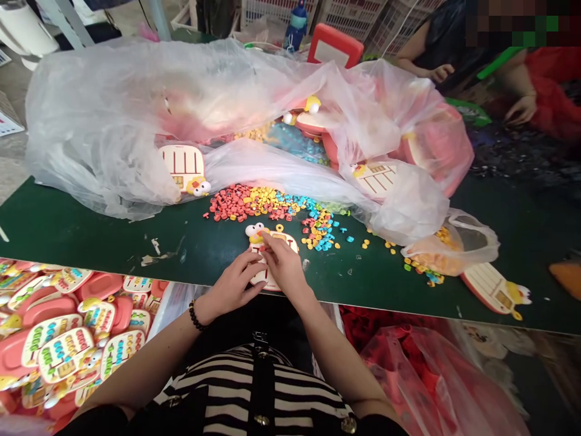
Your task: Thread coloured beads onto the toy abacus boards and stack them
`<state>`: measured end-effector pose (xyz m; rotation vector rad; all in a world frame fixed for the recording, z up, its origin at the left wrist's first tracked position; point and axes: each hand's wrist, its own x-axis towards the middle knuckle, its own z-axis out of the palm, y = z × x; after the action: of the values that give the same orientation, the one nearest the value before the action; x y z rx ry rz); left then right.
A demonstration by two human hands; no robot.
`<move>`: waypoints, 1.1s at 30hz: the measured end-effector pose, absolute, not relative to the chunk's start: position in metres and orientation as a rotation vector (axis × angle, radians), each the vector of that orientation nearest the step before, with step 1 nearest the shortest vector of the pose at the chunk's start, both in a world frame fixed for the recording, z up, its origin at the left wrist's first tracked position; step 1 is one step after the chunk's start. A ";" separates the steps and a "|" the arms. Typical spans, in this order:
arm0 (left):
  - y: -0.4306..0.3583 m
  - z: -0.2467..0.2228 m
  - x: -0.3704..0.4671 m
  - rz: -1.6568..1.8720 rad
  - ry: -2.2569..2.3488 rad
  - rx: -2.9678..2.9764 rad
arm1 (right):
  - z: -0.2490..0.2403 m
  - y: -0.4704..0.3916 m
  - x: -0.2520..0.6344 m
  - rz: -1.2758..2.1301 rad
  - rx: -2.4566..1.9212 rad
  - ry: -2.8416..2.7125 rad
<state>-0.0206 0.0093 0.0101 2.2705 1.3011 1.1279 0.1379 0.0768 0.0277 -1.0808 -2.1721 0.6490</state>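
Note:
A cream toy board [275, 281] with slots and a yellow duck-like head with bulging white eyes lies in front of me on the green table. My left hand [236, 280] grips its left side, fingers curled over the face of the board. Over the upper part, my right hand [285, 264] has thumb and fingers pinched together near the slots; whatever they hold is too small or hidden to name. Just beyond the board spreads a heap of small red, yellow and blue plastic pieces [233, 201], with a mixed pile [320, 230] to the right.
Clear plastic bags [104, 121] with toys inside cover the back of the green table [91, 230]. Another toy board [492, 287] and a bag of yellow pieces [436, 254] are at right. Filled boards [66, 354] are heaped lower left. A co-worker's hand [521, 109] shows upper right.

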 end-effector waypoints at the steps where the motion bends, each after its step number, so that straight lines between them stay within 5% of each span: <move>1: 0.009 0.010 -0.021 1.143 1.316 2.236 | 0.028 0.076 0.134 0.649 -1.023 -2.205; 6: 0.006 0.009 -0.022 1.176 1.414 2.146 | 0.033 0.081 0.143 0.663 -0.864 -2.258; 13: 0.010 0.011 -0.016 1.017 1.391 2.384 | 0.033 0.132 0.193 0.072 -1.542 -2.220; 19: 0.012 0.012 -0.007 0.769 1.445 2.452 | 0.032 0.123 0.181 0.124 -1.336 -2.120; 33: 0.009 0.008 -0.007 0.839 1.446 2.378 | 0.028 0.075 0.178 0.036 -1.364 -2.227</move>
<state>-0.0072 0.0092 0.0082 2.3781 1.4462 0.8391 0.1779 0.0746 0.0282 -1.3641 -2.2270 0.0359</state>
